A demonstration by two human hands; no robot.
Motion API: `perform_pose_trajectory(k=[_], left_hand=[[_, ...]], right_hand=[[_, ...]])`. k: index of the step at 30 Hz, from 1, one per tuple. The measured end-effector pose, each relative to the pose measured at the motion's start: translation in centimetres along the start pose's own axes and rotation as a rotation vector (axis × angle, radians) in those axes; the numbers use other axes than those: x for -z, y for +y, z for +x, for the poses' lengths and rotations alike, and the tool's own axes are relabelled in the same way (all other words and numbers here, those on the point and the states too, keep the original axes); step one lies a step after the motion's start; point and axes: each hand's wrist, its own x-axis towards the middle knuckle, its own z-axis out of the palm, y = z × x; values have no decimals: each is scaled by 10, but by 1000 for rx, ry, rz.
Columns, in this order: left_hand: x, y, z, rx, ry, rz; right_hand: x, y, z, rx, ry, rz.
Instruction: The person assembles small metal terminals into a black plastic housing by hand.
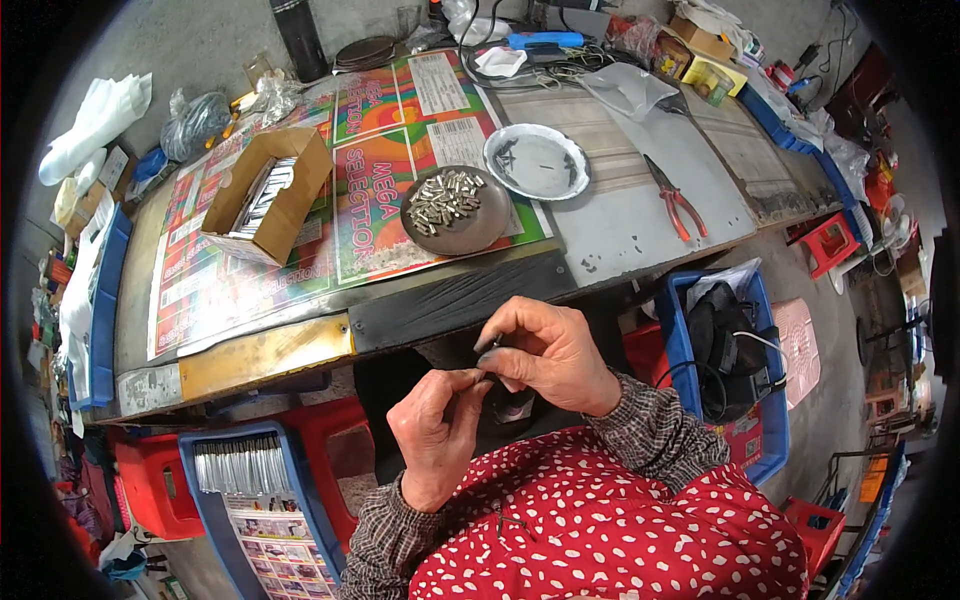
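Just off the table's front edge, over my lap, my left hand (435, 425) and my right hand (553, 352) meet at the fingertips. Both are closed in a pinch. A small dark tip shows between my right thumb and index finger, too small to name. Whatever my left fingers pinch is hidden. Beyond the hands, a dark round plate (482, 236) carries a heap of short silvery metal cylinders (446, 199). Right behind it, a white dish (568, 172) holds a few thin dark pieces.
Red-handled pliers (684, 212) lie on the table's right part. At left, an open cardboard box (305, 198) holds silvery strips. Below the table stand a blue crate with silvery rods (240, 465), a blue crate (678, 330) with black items, and red stools (160, 487).
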Motion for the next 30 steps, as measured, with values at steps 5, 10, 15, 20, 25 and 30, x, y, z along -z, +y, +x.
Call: perform_pose_trajectory(k=[5,10,15,20,25,30], left_hand=[[2,2,1,-60,-73,36],[-13,1,2,-238,147,229],[-5,3,3,-141,66,74],[2,-1,-2,120,-166,-121],[-11,6,5,-198,83,140],[-4,2,3,-101,59,82]], right_hand=[[12,8,-1,42,-129,-30],[-6,12,1,212,82,-44],[-1,2,-2,52,37,13],[12,5,-4,44,-92,-3],[-3,12,1,271,93,-103],[-3,13,2,100,67,17]])
